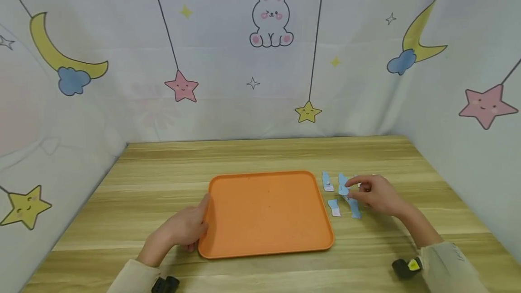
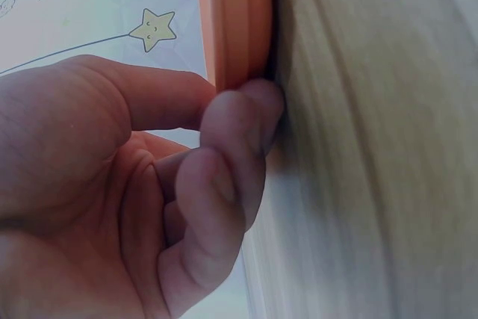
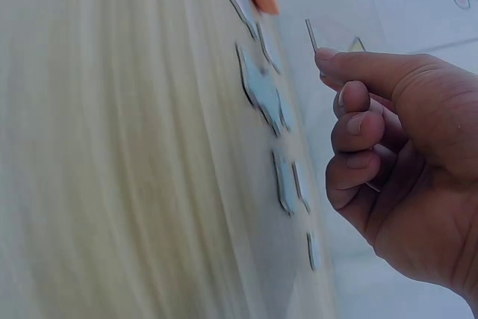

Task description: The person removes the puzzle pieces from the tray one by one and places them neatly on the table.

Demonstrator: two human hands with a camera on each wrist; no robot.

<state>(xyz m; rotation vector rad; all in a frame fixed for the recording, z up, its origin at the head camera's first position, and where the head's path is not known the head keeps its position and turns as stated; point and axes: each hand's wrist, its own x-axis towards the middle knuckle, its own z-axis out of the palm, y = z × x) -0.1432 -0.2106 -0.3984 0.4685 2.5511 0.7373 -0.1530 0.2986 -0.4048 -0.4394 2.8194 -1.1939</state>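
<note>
My left hand (image 1: 187, 225) grips the left edge of an orange tray (image 1: 264, 214). Its thumb and curled fingers meet the rim (image 2: 237, 28) in the left wrist view. Right of the tray, my right hand (image 1: 376, 193) pinches a thin, flat puzzle piece (image 3: 311, 35) between thumb and forefinger, raised above the table and seen nearly edge-on in the right wrist view. Several light-blue and white puzzle pieces lie below and around that hand, including one near the tray (image 1: 327, 181) and a smaller one (image 1: 334, 208). The hand partly hides others.
The wood-grain table (image 1: 171, 159) extends around the tray. A pale cloth (image 1: 228, 116) printed with stars, moons and a rabbit hangs behind and along both sides. Dark wrist devices, one on the right (image 1: 403, 268), sit by both sleeves.
</note>
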